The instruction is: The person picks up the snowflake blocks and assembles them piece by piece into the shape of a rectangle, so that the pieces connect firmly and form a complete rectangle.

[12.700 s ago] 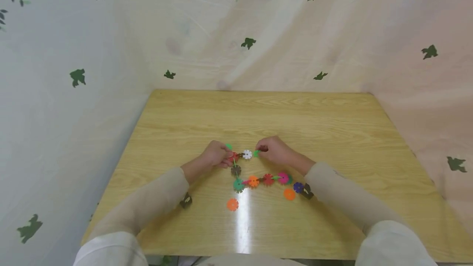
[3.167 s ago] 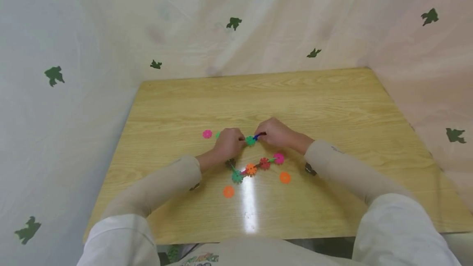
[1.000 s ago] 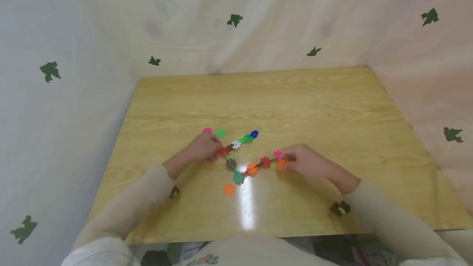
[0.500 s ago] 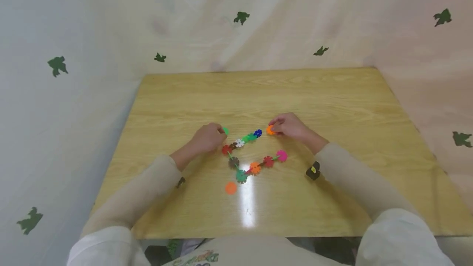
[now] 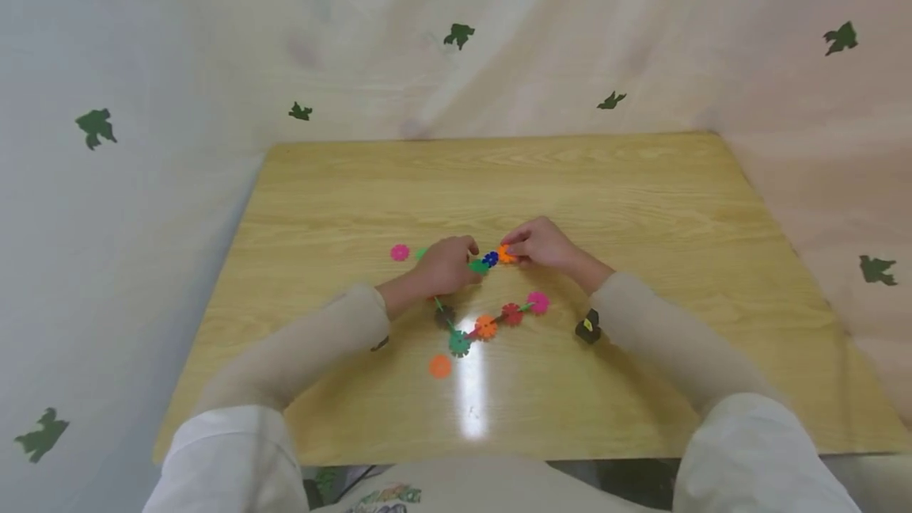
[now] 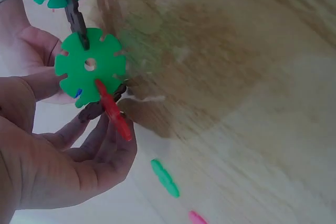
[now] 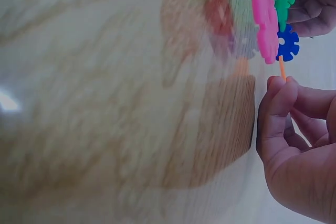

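A chain of notched, flower-shaped plastic interlocking discs lies bent on the table. In the head view, my left hand [image 5: 447, 266] holds its upper arm by a green disc [image 5: 479, 267], covering several pieces. A blue disc [image 5: 490, 259] sticks out at that arm's end. My right hand [image 5: 545, 245] pinches an orange disc [image 5: 506, 253] between thumb and fingertips. Its edge meets the blue disc in the right wrist view, where the orange disc [image 7: 282, 68] shows edge-on. The lower arm runs from a teal disc [image 5: 459, 343] to a pink disc [image 5: 537, 302].
A loose orange disc [image 5: 440, 366] lies on the wooden table [image 5: 342, 204] near the front. A loose pink disc [image 5: 400, 252] lies left of my left hand, beside a partly hidden green one [image 5: 421, 253]. A black wrist device [image 5: 588, 327] hangs at the right sleeve.
My right hand has picked up the orange disc from beside the lower arm and brought it to the blue disc. My left hand has moved right, onto the upper arm.
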Tool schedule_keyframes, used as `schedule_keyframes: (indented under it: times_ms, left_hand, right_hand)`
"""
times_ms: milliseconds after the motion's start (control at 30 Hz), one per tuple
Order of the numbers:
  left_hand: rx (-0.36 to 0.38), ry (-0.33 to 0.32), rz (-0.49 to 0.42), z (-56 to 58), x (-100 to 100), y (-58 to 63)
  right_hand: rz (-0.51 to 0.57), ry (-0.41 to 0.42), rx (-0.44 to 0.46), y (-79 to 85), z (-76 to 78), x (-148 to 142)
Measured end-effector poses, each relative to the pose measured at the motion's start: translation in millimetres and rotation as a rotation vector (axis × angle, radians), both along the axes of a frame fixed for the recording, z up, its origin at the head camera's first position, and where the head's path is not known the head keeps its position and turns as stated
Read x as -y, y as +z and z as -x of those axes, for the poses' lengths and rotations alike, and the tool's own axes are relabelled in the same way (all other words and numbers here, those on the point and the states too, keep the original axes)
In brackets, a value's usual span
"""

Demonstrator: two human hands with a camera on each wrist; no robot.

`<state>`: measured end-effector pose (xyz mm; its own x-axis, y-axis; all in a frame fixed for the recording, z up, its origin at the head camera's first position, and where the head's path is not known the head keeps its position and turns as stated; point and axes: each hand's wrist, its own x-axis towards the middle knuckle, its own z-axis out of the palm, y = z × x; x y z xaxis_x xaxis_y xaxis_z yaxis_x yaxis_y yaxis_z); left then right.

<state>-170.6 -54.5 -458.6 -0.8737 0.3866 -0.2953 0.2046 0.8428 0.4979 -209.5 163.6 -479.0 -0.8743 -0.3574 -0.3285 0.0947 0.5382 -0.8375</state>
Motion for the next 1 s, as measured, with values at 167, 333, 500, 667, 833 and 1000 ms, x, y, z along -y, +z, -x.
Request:
schedule_keyframes:
  times_ms: [167,333,500,667,833,1000]
  left_hand:
    - [-0.015,-0.008,-0.031,-4.2,1,-0.8]
    - [-0.052,-0.016,-0.087,-6.1,2,-4.2]
    - [-0.073,-0.009,-0.126,-8.8,2,-6.9]
    - [-0.076,0.006,-0.130,-12.1,3,-9.6]
    - [-0.089,0.006,-0.109,-12.9,3,-11.7]
    - [-0.121,-0.011,-0.091,-12.2,2,-11.6]
  right_hand:
    - [0.021,0.001,0.018,1.3,-1.4,5]
    - [0.030,0.015,0.021,3.4,-0.9,6]
    - [0.025,0.029,0.023,6.1,0.4,5]
    - [0.015,0.029,-0.002,6.5,-1.1,4]
    - [0.037,0.019,0.004,2.2,-1.7,3]
    - [0.043,-0.009,0.029,1.4,-0.1,4]
